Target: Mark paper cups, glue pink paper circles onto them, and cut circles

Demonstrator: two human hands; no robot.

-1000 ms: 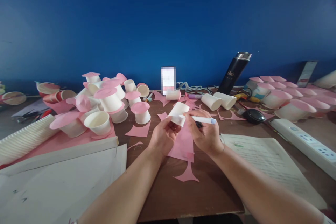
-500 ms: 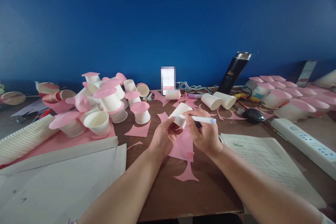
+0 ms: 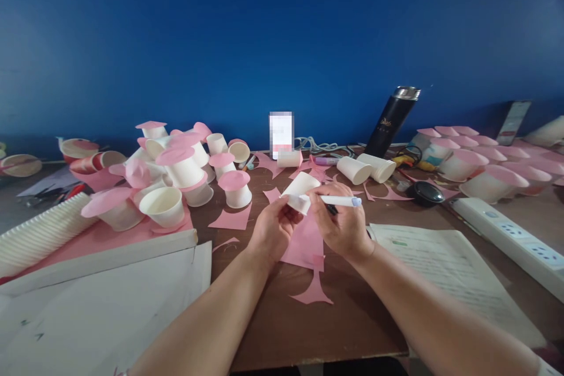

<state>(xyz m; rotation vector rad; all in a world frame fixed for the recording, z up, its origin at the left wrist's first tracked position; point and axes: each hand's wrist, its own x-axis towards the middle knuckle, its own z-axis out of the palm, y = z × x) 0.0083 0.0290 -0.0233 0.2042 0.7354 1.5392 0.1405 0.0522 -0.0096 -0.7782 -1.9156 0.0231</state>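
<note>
Two bare hands meet over the middle of the brown table [image 3: 282, 329], raised a little above a sheet of pink paper [image 3: 304, 241] that lies flat there. The left hand [image 3: 274, 228] pinches the lower edge of a small white paper cup [image 3: 299, 188], which is tipped on its side, and the right hand [image 3: 341, 224] is closed around a white pen [image 3: 335, 201] whose pale blue cap end points toward the right edge; the pen's other end lies against the cup. Toward the table's far left corner stands a crowd of pink-topped cups [image 3: 185, 167], some upright and some tipped over. Near the far edge a black flask [image 3: 392, 120] leans, with two cups [image 3: 368, 169] lying on their sides just in front. At the right edge sits a white power strip [image 3: 506, 232], beside an open booklet [image 3: 445, 270].
</note>
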